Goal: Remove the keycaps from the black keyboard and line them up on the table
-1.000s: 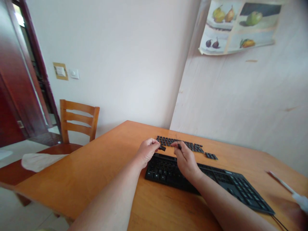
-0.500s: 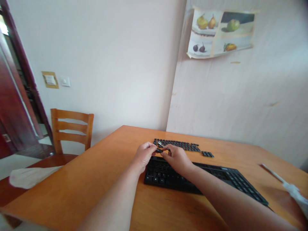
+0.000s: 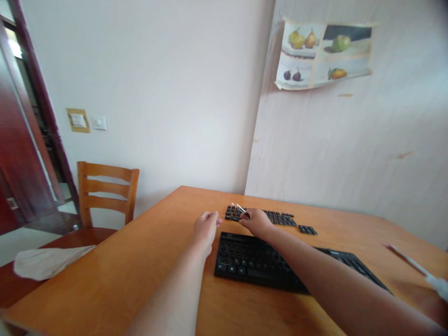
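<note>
My right hand (image 3: 259,224) is closed on a keycap puller (image 3: 241,208), whose thin metal wires stick out up and to the left; a dark part shows at the fingertips. It hovers above the back edge of a black keyboard (image 3: 259,270), which has bare key positions in its middle and some keycaps at its front left. To the left of the keyboard, my left hand (image 3: 206,228) is held with its fingers curled together; whether anything small is inside is hidden. Loose black keycaps (image 3: 280,218) lie in rows behind the keyboard, partly covered by my right hand.
A smaller group of keycaps (image 3: 307,229) lies right of the rows. Farther right is a thin white stick (image 3: 409,259) with whitish wrapping. A wooden chair (image 3: 107,189) with a white cloth (image 3: 49,261) on its seat stands left of the table (image 3: 164,247).
My hands, which met around a small black piece, have come apart. The left hand moved slightly left and down, and the right moved right with the puller. The camera view shifted slightly.
</note>
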